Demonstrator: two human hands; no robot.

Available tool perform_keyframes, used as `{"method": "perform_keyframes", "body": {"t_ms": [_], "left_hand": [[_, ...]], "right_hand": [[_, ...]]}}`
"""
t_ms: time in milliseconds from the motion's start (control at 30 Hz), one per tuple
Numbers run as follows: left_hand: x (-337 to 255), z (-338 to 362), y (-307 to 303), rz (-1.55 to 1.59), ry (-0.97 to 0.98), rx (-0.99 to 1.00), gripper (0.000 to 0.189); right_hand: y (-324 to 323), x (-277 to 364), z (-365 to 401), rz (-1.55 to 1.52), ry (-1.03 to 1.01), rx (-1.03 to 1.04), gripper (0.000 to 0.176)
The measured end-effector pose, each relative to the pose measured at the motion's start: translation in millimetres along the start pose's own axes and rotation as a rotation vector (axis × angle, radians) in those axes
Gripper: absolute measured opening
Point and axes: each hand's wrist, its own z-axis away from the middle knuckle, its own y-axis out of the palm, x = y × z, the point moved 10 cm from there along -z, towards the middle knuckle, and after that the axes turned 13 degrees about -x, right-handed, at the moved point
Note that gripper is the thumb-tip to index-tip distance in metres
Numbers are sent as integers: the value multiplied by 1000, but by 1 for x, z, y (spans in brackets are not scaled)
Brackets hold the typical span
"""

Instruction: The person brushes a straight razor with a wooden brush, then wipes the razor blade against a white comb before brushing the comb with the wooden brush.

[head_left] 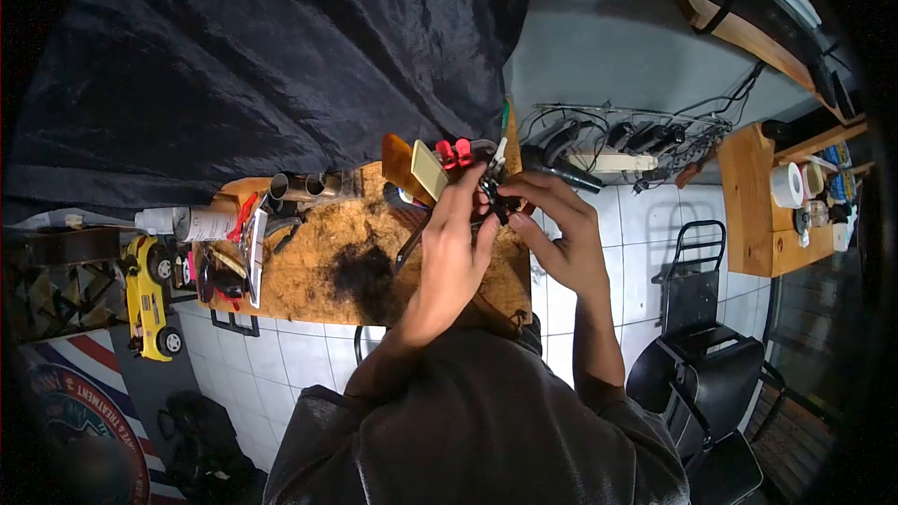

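Black small part [493,196], shape too small to tell, is held over the far edge of a worn, rough brown wooden counter [309,290]. The left hand [456,243] has its fingers curled and pinching the part. The right hand [559,224] pinches its other side with thumb and forefinger. A fuzzy dark hair clump [360,271] lies on the counter. Red clips [456,151] and a flat cream block [428,168] sit just beyond. Glossy black cloth [281,56] hangs behind.
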Motion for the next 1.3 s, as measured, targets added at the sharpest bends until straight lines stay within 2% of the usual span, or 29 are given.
{"method": "perform_keyframes", "body": {"t_ms": [233,300,500,633,767,867,900,1000,1067,1133,1167,1233,1300], "left_hand": [[-8,-4,5,-87,96,48,59],[-7,-4,6,-1,30,48,61],[-6,-2,7,-3,51,62,61],[-6,3,8,-4,89,64,59],[-6,14,10,10,9,167,60],[-20,18,-1,-109,117,95,64],[-17,22,-1,-81,79,122,64],[-26,32,-9,-113,163,114,62],[-21,43,-16,29,27,118,48],[-18,56,-21,94,26,125,40],[-20,58,-26,105,43,70,33],[-11,65,-27,135,-16,111,32],[-1,72,-31,131,-68,121,29]], "right_hand": [[-1,-25,10,-100,148,-67,36],[-1,-27,10,-124,178,-93,39],[2,-34,17,-108,160,-20,40],[-2,-37,20,-102,183,-78,36],[-10,-36,29,-94,200,-200,29],[-13,-36,42,-60,237,-244,25],[-14,-36,46,-46,251,-260,23],[-13,-37,61,-7,248,-282,20],[-5,-34,70,109,263,-195,19],[5,-31,80,214,284,-101,16],[15,-31,86,271,262,-16,21],[37,-36,102,462,140,157,34],[53,-54,118,638,188,224,39]]}}
